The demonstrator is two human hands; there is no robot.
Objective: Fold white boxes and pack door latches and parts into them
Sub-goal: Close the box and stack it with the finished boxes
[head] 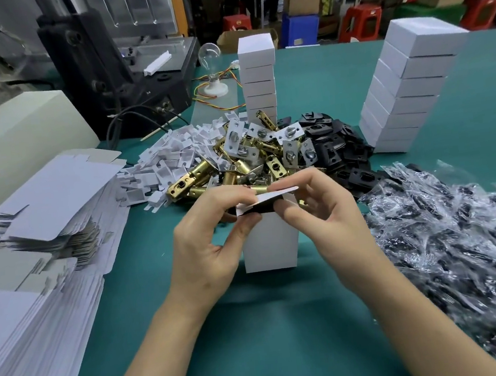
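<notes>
a white box (270,244) stands upright on the green table (273,339), just in front of the heaped parts. its top end is open and dark inside. the left hand (207,248) grips the box at its top left corner, fingers curled against the side. the right hand (327,213) pinches the top flap (275,195) between thumb and forefinger. the flap tilts over the opening, not closed. the hands sit close together, one on each side of the top.

just behind the box lies a heap of brass latches (238,164), with white inserts (174,153) to its left and black plates (337,143) to its right. clear bags (463,240) spread along the right side, near the right forearm. flat blanks (42,211) are stacked along the table's left edge, apart from the left forearm.

farther back stand two piles of closed boxes: the middle stack (258,78) right behind the latches, and the right stack (408,89) beside the plates. bare table shows between the forearms, toward the near edge, and at the back between the two stacks.
</notes>
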